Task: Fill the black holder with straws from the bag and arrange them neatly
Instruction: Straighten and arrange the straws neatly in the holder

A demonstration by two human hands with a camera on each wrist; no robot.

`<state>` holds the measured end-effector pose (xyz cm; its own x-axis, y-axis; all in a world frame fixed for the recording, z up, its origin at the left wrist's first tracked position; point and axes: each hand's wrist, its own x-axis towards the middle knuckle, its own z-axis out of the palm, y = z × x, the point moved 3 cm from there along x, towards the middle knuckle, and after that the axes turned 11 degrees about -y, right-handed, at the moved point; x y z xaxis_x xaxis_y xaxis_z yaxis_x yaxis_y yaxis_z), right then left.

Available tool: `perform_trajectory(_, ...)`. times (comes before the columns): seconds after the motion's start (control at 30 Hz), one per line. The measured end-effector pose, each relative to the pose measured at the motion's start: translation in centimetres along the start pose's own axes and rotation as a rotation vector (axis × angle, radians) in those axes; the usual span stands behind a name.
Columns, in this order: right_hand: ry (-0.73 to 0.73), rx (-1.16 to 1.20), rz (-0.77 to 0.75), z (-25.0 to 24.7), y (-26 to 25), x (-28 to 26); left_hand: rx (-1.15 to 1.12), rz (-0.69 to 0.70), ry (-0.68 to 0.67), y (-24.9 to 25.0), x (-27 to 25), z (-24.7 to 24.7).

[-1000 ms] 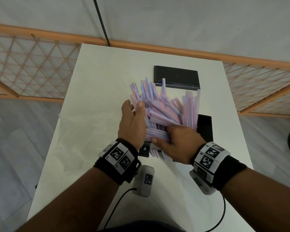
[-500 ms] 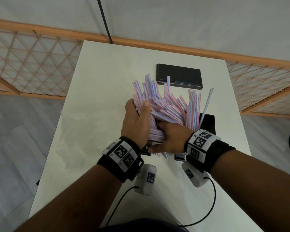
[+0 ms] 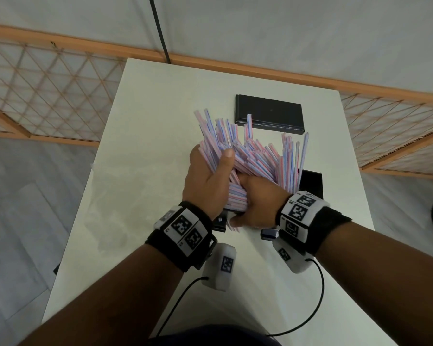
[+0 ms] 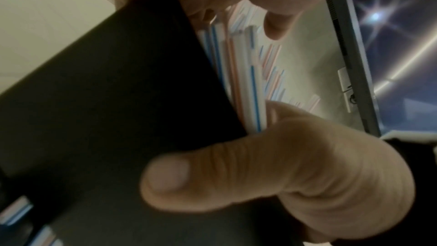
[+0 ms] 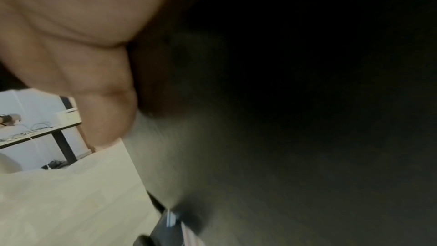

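The black holder sits toward the right edge of the white table, mostly hidden behind a big splayed bundle of striped straws standing up out of it. So the filling looks largely done; the tidying is not, since the straws fan out at all angles, some leaning left, a few upright at the right. The left hand is wrapped around the left side of the bundle, thumb across its front. The right hand cups the lower right, fingers curled in, though its wrist view is too dark to confirm the grip. A flat black lid-like piece lies near the far edge. I can't make out the bag.
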<state>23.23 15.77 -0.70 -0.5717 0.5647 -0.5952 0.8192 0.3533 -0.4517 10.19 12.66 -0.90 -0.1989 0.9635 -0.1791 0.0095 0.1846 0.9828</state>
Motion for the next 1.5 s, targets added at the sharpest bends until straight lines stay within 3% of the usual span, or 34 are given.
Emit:
perform_trajectory(0.13, 0.139, -0.008, -0.048, -0.8, 0.1, -1.4, 0.1, 0.041, 0.004, 0.1, 0.2, -0.6)
perform_trajectory(0.27, 0.111, -0.062, 0.005, 0.1, 1.3, -2.0, 0.15, -0.049, -0.076, -0.3, 0.3, -0.9)
perform_trajectory(0.33, 0.149, -0.055, 0.004, 0.3, 1.9, -2.4, 0.01, -0.074, -0.003, 0.1, 0.2, -1.5)
perform_trajectory(0.4, 0.19, -0.052, -0.003, 0.3, 2.3, -3.0, -0.154, -0.087, 0.156, 0.8, 0.3, -2.4)
perform_trajectory(0.47, 0.215, -0.047, 0.008, 0.4, 2.6, -3.6, -0.211, -0.043, 0.268, 1.6, 0.6, -3.4)
perform_trajectory(0.53, 0.22, -0.062, 0.033, 0.5, 2.7, -4.1, -0.196, 0.037, 0.297, 2.4, 0.9, -4.1)
perform_trajectory(0.63, 0.208, -0.055, 0.038, 0.8, 2.5, -4.2, -0.095, 0.075, 0.237, 2.9, 1.6, -4.0)
perform_trajectory(0.73, 0.212, 0.0, -0.066, 1.1, 1.3, -4.2, 0.015, -0.039, 0.099, 2.4, 1.5, -2.8)
perform_trajectory(0.87, 0.401, -0.058, -0.157, 0.4, -0.3, -6.0, 0.089, -0.11, -0.091, 1.7, 0.4, -1.4)
perform_trajectory(0.93, 0.539, -0.026, -0.1, -0.3, 0.5, -7.4, 0.044, -0.132, -0.136, 1.7, 0.0, -1.2)
perform_trajectory(1.0, 0.605, 0.028, 0.051, -1.3, 2.3, -8.4, -0.016, -0.122, -0.089, 1.8, 0.1, -1.4)
perform_trajectory(1.1, 0.533, 0.125, 0.323, -2.1, 5.4, -8.8, -0.156, -0.108, 0.051, 2.0, 0.3, -1.7)
perform_trajectory(1.13, 0.499, 0.118, 0.315, -2.1, 5.7, -8.4, -0.162, -0.116, 0.068, 2.0, 0.3, -1.5)
perform_trajectory(1.23, 0.375, 0.09, 0.096, -1.3, 4.0, -7.1, -0.16, -0.133, 0.044, 2.1, 0.0, -0.7)
perform_trajectory(1.3, 0.388, 0.109, 0.038, -1.0, 3.2, -7.1, -0.173, -0.119, 0.039, 2.2, -0.3, -0.4)
perform_trajectory(1.4, 0.54, 0.098, 0.108, -1.3, 3.6, -8.2, -0.188, -0.1, 0.064, 2.0, -0.6, -0.7)
perform_trajectory(1.5, 0.467, 0.051, 0.268, -0.8, 5.2, -8.5, -0.224, -0.113, 0.071, 1.6, -0.6, -0.9)
